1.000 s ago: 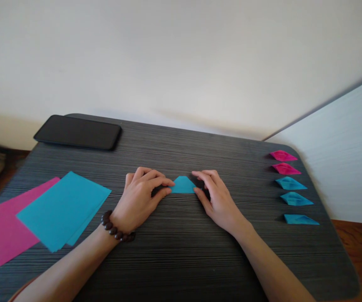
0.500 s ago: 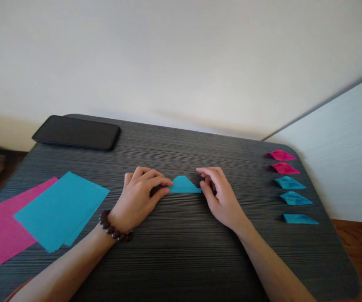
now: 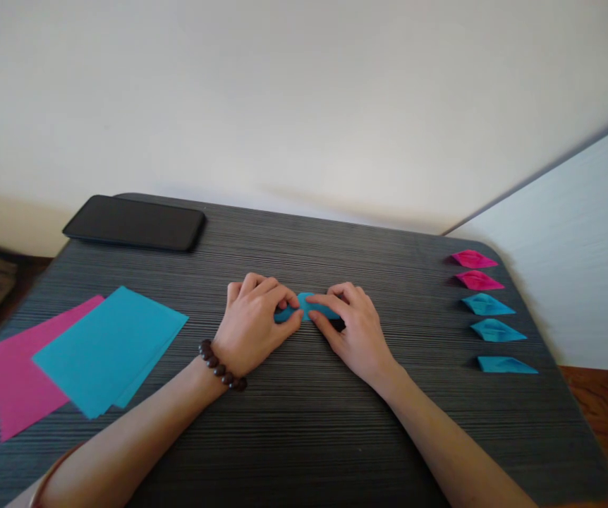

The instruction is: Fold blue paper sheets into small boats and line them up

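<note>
A small folded piece of blue paper (image 3: 305, 305) is between my two hands at the middle of the table. My left hand (image 3: 255, 316), with a dark beaded bracelet on the wrist, pinches its left part between thumb and fingers. From the other side my right hand (image 3: 354, 326) pinches it near the middle, thumb below and index finger above. The fingertips of both hands nearly meet and cover much of the paper, so its exact folds are partly hidden.
Blue sheets (image 3: 108, 346) overlap a pink sheet (image 3: 23, 374) at the left. A black phone-like slab (image 3: 135, 224) lies at the back left. Along the right edge sit two pink folded paper boats (image 3: 476, 259) and several blue ones (image 3: 497, 330). A wall (image 3: 304, 106) rises behind the table.
Both hands have moved inward along the folded paper, bringing their fingertips close together. My right hand has closed its thumb and index finger on the paper, which now looks bent.
</note>
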### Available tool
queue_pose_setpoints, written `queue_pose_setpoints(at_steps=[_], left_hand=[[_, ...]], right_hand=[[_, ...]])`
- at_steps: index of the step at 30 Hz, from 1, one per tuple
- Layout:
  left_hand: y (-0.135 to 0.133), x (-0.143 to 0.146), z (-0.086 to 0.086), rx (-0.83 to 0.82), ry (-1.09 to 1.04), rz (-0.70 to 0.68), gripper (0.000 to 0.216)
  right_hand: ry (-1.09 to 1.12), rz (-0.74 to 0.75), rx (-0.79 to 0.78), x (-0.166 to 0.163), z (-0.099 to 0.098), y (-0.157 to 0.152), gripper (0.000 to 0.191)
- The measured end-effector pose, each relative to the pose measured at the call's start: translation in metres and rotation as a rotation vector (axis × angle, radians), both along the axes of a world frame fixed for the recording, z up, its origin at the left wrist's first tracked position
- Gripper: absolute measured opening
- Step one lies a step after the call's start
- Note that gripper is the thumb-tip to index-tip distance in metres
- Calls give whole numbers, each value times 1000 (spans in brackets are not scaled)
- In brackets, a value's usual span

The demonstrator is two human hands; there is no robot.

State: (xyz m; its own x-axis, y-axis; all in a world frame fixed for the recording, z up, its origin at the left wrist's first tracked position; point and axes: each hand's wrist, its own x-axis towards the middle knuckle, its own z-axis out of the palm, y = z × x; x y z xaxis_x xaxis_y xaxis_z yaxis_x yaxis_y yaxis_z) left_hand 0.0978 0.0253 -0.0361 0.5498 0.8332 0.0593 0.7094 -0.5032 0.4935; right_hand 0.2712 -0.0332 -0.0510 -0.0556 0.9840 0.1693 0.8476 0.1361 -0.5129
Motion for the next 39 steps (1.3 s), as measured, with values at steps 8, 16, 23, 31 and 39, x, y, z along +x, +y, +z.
queue_pose_setpoints(at_steps=[8, 16, 23, 31, 39], left_hand=[[6, -11, 1, -67, -9, -90, 15], [9, -17, 5, -145, 33, -144, 28], [15, -23, 8, -211, 50, -225, 37], [11, -19, 7, -161, 22, -180, 31], [3, -7, 1, -55, 14, -64, 16]], right_hand=[[-1, 7, -27, 1, 2, 0, 23], [0, 6, -22, 1, 1, -1, 24], [-10, 4, -35, 2, 1, -1, 24], [-4, 3, -23, -1, 2, -1, 23], [60, 57, -48, 6, 3, 0, 24]])
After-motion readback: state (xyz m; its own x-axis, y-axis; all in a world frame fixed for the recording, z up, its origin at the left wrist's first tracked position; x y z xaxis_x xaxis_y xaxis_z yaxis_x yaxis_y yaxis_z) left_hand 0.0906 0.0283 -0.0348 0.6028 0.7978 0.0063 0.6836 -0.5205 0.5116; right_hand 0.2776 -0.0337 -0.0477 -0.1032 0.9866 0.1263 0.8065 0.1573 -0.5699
